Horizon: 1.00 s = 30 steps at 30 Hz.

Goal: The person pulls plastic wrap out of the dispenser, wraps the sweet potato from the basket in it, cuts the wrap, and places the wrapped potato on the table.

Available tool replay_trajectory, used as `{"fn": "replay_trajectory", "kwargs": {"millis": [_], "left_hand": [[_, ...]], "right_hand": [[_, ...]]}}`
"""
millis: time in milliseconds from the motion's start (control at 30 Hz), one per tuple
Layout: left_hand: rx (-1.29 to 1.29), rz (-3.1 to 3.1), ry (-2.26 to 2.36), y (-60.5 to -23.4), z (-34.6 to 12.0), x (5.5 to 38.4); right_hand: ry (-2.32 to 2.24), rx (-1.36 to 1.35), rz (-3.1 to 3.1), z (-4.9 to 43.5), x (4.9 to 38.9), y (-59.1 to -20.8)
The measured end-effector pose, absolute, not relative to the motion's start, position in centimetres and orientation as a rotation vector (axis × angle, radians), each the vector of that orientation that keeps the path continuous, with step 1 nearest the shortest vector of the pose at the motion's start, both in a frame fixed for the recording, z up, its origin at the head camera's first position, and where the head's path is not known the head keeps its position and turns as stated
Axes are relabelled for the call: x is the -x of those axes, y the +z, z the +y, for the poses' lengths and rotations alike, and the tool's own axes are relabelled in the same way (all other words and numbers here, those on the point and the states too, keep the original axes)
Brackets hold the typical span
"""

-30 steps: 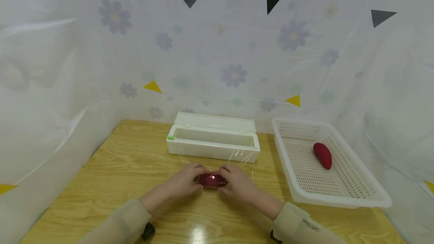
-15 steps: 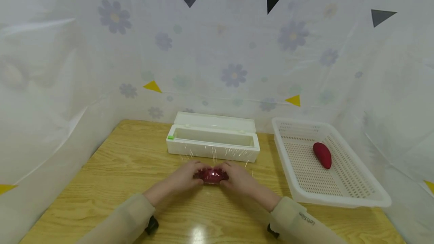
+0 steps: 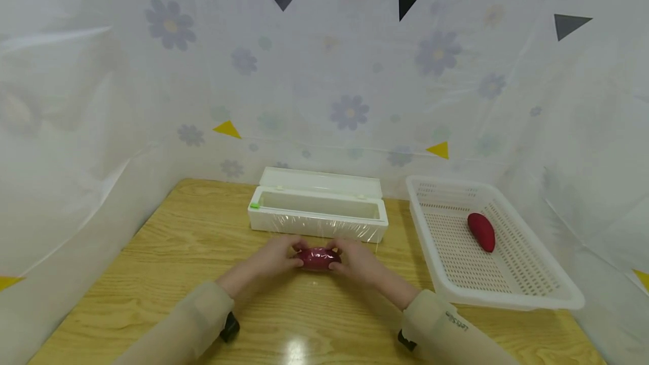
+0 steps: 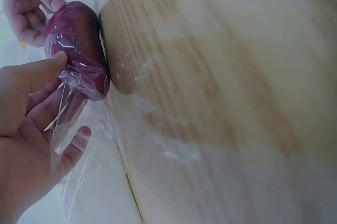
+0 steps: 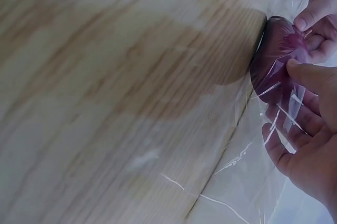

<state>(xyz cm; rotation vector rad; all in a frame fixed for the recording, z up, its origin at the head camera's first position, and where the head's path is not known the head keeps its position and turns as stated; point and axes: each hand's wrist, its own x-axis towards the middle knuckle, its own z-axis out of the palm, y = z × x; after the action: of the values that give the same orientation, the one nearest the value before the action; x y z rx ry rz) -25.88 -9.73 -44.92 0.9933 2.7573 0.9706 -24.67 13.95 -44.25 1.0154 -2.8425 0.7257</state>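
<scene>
Both hands hold a dark red sweet potato [image 3: 318, 259] covered in clear cling film, just in front of a white film dispenser [image 3: 316, 227]. My left hand [image 3: 276, 255] pinches its left end, thumb on the near side. On its right end my right hand [image 3: 357, 263] has a matching pinch. In the left wrist view the cling film [image 4: 73, 113] hangs wrinkled past the left fingers. Loose cling film [image 5: 276, 118] also spreads over the right fingers in the right wrist view. From the dispenser's front, film runs in creases toward the hands.
The dispenser's lid [image 3: 320, 183] stands raised at the back, with a green slider [image 3: 255, 205] at its left end. A white perforated basket [image 3: 441, 275] at the right holds another red sweet potato [image 3: 481, 232]. All stand on a wooden table [image 3: 167, 252].
Both hands have shifted slightly away from me with the wrapped sweet potato, closer to the dispenser. The span of film between them has shortened. The basket and dispenser stay put.
</scene>
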Motion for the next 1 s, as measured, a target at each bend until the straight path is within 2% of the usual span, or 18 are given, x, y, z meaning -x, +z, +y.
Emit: {"fn": "replay_trajectory", "kwargs": {"millis": [200, 533, 1000], "left_hand": [[-0.958, 2.730, 0.990, -44.6, -9.8, 26.3], [-0.945, 2.760, 0.963, -44.2, -9.9, 26.6], [-1.054, 2.906, 0.940, -44.6, -9.5, 27.3]], "right_hand": [[0.775, -1.019, -2.811, 14.0, 24.9, -44.1], [0.575, -1.024, -2.756, 13.8, 25.5, -44.3], [0.628, -0.943, -2.774, 13.7, 26.8, -44.6]]}}
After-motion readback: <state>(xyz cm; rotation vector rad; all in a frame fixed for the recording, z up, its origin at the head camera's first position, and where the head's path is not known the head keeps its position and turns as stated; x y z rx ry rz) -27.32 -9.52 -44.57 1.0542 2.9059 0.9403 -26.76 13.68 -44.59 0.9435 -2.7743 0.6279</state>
